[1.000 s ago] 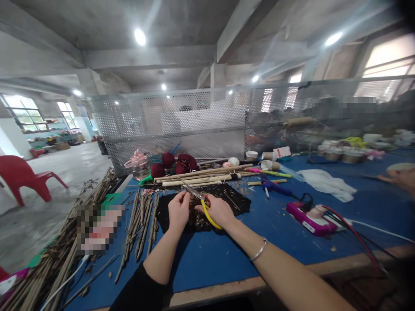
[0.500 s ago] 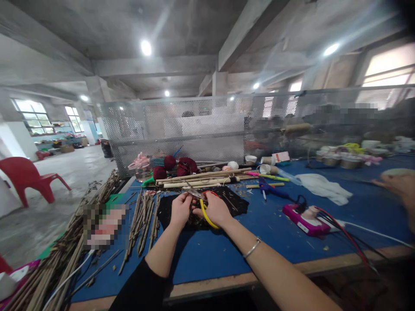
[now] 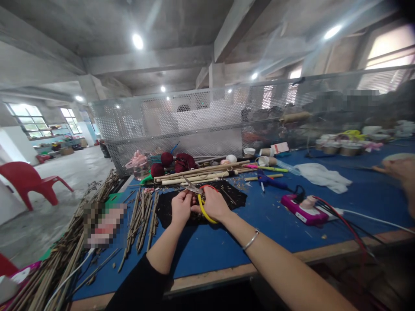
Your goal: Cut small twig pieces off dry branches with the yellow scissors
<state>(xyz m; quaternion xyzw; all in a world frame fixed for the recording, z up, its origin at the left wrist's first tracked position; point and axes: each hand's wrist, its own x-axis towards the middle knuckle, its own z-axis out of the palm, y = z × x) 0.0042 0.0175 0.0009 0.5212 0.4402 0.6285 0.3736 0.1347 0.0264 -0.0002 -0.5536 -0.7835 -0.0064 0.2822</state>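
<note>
My right hand (image 3: pixel 214 204) is closed around a pair of scissors (image 3: pixel 203 211) with yellow and red handles. Their metal blades point away and to the left, over the fingertips of my left hand (image 3: pixel 181 208). The left fingers are pinched together close beside the blades; what they hold is too small and hidden to make out. Both hands are above a black cloth (image 3: pixel 235 194) strewn with small plant scraps. Cut twigs (image 3: pixel 141 220) lie in a loose row left of the cloth.
Long dry stalks (image 3: pixel 69 246) are heaped along the left edge. Behind the cloth lie pale sticks (image 3: pixel 191 179) and dark red yarn balls (image 3: pixel 184 163). To the right are a blue glue gun (image 3: pixel 272 179), a purple power strip (image 3: pixel 303 210) with cables and another person's blurred hand (image 3: pixel 402 172).
The view has tilted slightly, so the table and its things appear a little higher and further left. My hands keep nearly the same pose at the scissors.
</note>
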